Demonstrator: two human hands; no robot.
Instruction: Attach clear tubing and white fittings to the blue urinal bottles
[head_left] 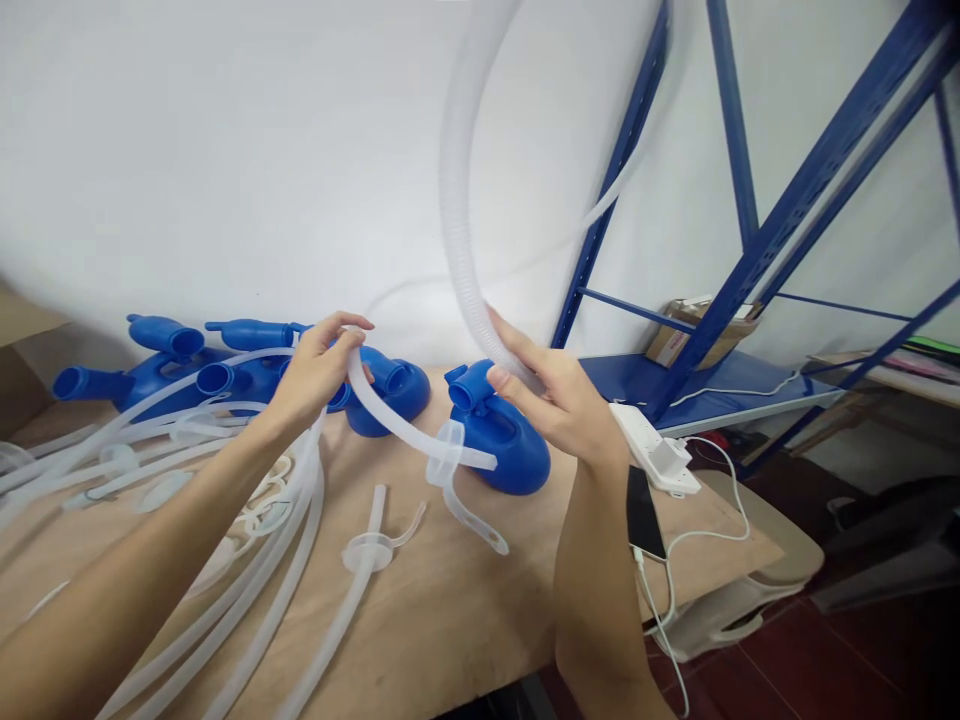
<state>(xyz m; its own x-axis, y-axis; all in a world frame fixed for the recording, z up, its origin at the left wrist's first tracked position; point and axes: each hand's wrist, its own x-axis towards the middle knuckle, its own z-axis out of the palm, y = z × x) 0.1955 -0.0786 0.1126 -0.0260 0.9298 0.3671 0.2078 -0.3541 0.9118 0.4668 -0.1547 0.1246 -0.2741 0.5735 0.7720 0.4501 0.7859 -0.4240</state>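
Observation:
A translucent white hose [397, 425] runs from my left hand [319, 365], whose fingers are closed round it, down to a free end in front of a blue bottle [517, 455]. Near that end it carries a clear cap [445, 453] with a dangling strap. My right hand [551, 385] is closed on a raised stretch of ribbed hose [459, 200] that arcs up out of view. The blue bottle stands just below my right hand, its open mouth facing left. Whether both stretches belong to one hose cannot be told.
Several blue bottles [161, 380] and hoses lie at the left. Another capped hose [367, 552] rests on the wooden table [480, 600]. A power strip [656, 450], phone [645, 512] and blue rack [727, 270] are at the right.

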